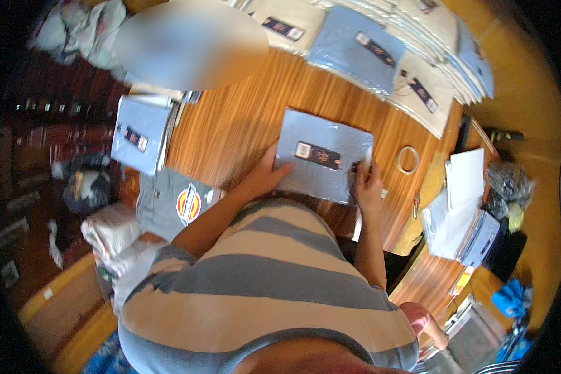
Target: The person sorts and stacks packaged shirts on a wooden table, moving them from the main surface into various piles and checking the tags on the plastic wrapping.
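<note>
A folded light-blue shirt in a clear plastic bag (305, 134) is held up in front of me, over the near edge of the wooden table. It carries a dark label across its middle. My left hand (269, 171) grips its left edge, with the thumb on the front and the other fingers out of sight behind. On its lower right corner, my right hand (369, 186) is closed, fingers bent around the bag's edge.
Bagged beige and blue shirts (358, 50) line the table's far side. A stack of bagged shirts (146, 128) stands at the left, near a dark grey garment (159, 199). To the right are a tape ring (399, 160), a small tool (416, 206) and white sheets (465, 181).
</note>
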The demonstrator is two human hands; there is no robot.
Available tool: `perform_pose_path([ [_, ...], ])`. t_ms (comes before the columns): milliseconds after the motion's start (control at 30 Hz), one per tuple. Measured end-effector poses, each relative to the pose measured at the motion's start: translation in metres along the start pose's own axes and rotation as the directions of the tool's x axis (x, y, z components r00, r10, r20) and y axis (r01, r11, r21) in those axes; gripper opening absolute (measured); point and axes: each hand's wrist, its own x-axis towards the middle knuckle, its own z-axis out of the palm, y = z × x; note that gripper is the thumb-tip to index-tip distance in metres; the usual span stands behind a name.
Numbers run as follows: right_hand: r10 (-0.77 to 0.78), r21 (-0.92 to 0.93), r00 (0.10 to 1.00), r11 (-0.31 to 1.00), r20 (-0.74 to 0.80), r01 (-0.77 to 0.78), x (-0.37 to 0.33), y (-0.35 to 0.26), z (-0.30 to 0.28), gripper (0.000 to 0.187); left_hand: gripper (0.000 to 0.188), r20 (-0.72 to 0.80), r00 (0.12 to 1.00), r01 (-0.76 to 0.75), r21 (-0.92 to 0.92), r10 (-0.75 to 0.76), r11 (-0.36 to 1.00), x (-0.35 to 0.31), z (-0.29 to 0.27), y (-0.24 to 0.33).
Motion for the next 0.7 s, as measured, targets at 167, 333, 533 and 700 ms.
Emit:
perform_pose_path([
  [167, -0.235, -0.054, 0.925, 0.972, -0.298, 0.229, 0.072, -0.045, -0.016, 0.047, 0.068, -0.056, 0.987, -0.152, -0.018, 0.151, 0.988, 0.057, -0.019, 0.066],
  [333, -0.211, 0.094, 0.875, 0.956, -0.435, 0.278, 0.199, -0.088, -0.046, 0.050, 0.062, -0.189, 0.888, -0.411, 0.083, 0.420, 0.908, 0.163, -0.042, 0.148],
  [533, -0.193, -0.244, 0.950, 0.961, -0.243, 0.133, 0.289, -0.053, -0.037, 0.051, 0.067, -0.195, 0.867, -0.312, 0.505, 0.458, 0.805, 0.283, -0.051, 0.122],
  [700, -0.341, -0.309, 0.857, 0.923, -0.385, 0.229, 0.306, -0.064, -0.064, 0.039, 0.070, -0.227, 0.776, -0.392, 0.556, 0.588, 0.733, 0.273, -0.033, 0.119],
])
